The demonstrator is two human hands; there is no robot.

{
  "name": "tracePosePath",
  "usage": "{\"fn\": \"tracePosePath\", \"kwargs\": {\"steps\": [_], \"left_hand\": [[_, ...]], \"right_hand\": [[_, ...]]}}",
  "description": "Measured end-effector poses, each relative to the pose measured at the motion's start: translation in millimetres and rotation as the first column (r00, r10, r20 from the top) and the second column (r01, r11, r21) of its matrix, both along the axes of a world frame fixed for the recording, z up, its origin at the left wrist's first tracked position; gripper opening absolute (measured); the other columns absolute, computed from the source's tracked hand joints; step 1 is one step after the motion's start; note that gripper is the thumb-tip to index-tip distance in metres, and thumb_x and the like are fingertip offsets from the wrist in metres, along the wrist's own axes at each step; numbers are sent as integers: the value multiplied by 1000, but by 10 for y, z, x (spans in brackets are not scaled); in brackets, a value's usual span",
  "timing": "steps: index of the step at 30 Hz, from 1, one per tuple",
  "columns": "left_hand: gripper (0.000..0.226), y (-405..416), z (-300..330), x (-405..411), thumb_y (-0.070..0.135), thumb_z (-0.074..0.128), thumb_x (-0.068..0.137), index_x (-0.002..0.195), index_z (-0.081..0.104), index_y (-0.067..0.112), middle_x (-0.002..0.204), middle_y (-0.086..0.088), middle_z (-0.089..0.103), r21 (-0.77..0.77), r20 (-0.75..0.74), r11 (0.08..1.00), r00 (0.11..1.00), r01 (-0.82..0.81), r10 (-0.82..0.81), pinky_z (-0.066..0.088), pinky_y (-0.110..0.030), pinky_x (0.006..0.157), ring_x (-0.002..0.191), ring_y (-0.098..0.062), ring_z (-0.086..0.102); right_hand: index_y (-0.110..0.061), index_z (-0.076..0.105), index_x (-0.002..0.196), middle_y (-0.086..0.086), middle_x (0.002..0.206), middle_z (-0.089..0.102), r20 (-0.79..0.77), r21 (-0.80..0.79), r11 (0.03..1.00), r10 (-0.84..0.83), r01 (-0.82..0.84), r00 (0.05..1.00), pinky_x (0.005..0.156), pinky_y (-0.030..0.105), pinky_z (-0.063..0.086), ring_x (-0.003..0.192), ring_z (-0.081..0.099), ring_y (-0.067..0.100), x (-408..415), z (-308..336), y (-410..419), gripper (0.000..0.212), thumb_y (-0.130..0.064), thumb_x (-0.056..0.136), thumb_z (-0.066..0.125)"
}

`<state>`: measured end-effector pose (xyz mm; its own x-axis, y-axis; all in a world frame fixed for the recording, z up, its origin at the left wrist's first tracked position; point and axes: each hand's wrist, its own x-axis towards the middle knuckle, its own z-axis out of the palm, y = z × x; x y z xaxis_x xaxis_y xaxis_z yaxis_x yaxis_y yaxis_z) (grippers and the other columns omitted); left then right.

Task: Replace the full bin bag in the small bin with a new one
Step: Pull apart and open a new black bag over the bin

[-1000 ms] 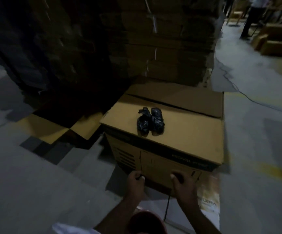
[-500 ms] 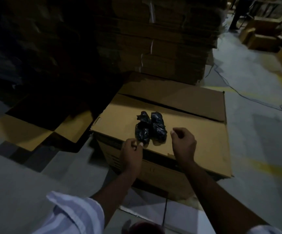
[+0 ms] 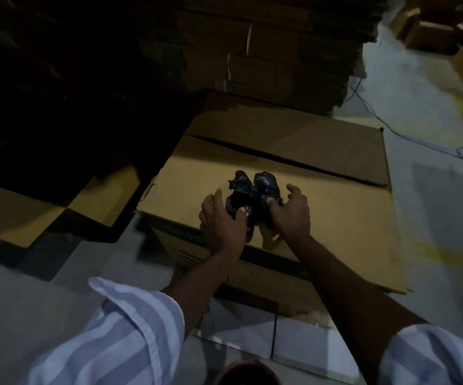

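Observation:
A crumpled bundle of black bin bags (image 3: 252, 190) lies on top of a closed cardboard box (image 3: 335, 212). My left hand (image 3: 222, 218) touches the bundle's left side, thumb pressed on the black plastic. My right hand (image 3: 291, 212) closes around its right side, fingers curled onto the plastic. Both hands hold the bundle against the box top. At the bottom edge a dark red round rim (image 3: 248, 372) shows between my arms; whether it is the small bin is unclear.
A tall stack of flattened cardboard (image 3: 266, 51) rises behind the box. Flat cardboard sheets (image 3: 16, 207) lie on the floor to the left. A cable (image 3: 419, 140) runs across the grey floor on the right, with more boxes (image 3: 433, 31) at the far right.
Both hands rose from the box's front face to its top and closed on the black bag bundle. The camera moved closer and lower toward the box.

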<state>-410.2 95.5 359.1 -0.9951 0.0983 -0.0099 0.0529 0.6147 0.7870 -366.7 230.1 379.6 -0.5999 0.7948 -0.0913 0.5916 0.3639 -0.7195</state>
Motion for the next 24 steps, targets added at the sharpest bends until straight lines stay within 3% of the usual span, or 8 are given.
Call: {"fn": "tracePosePath", "kwargs": {"steps": [4, 7, 11, 14, 17, 21, 24], "left_hand": [[98, -17, -143, -27, 41, 71, 89, 163, 8, 38, 172, 1, 1, -124, -123, 934, 929, 334, -349, 26, -48, 119, 156, -28, 11], [95, -30, -250, -70, 34, 74, 88, 162, 14, 41, 172, 2, -2, -204, -153, 876, 869, 438, -470, 27, -50, 119, 157, -28, 9], [75, -32, -290, -120, 26, 73, 91, 156, 36, 34, 171, 3, 7, -184, -101, 899, 903, 396, -418, 31, -51, 119, 155, -25, 14], [69, -45, -286, -189, 29, 70, 94, 155, 39, 31, 171, 2, 10, -170, -79, 902, 907, 397, -414, 33, -53, 118, 153, -26, 17], [68, -49, -253, -214, 46, 64, 95, 156, 37, 30, 171, 2, 10, -140, -78, 906, 907, 400, -413, 28, -52, 120, 154, -26, 15], [65, -45, 14, -22, 65, 46, 96, 150, 43, 29, 163, 0, 26, -75, -284, 975, 933, 210, -223, 20, -45, 117, 150, -24, 23], [51, -41, 238, 236, 61, 44, 98, 136, 55, 29, 138, 2, 50, 108, -318, 975, 936, 196, -153, 34, -39, 105, 130, -18, 44]], "right_hand": [[-17, 39, 152, 14, 136, 63, 121, -67, 998, 1, 7, 993, 101, 45, 49, 127, 57, 36, -120, -91, 132, 81, -45, 84, 73], [-12, 47, 148, 13, 132, 67, 117, -126, 992, 25, -10, 993, 92, 38, 53, 117, 65, 30, -138, -100, 149, 69, -29, 87, 76], [-9, 65, 132, 13, 117, 73, 26, -173, 983, -49, 52, 998, 82, 35, 59, 94, 69, 24, -67, -140, 222, 48, -21, 87, 75], [-9, 68, 127, 14, 116, 73, -69, -325, 925, -229, 195, 971, 90, 48, 60, 100, 70, 29, 33, -142, 292, 43, -20, 86, 74], [-10, 69, 125, 13, 115, 72, -193, -420, 868, -371, 265, 908, 88, 46, 61, 95, 70, 26, 176, -40, 306, 38, -13, 87, 72], [-11, 69, 123, 7, 111, 73, -368, -521, 829, -432, 203, 823, 83, 39, 60, 97, 70, 21, 488, 207, 188, 31, -8, 93, 65], [-14, 68, 126, 4, 115, 73, -403, -634, 769, -414, 77, 816, 85, 39, 58, 104, 69, 20, 827, 331, -93, 30, -10, 96, 63]]}}
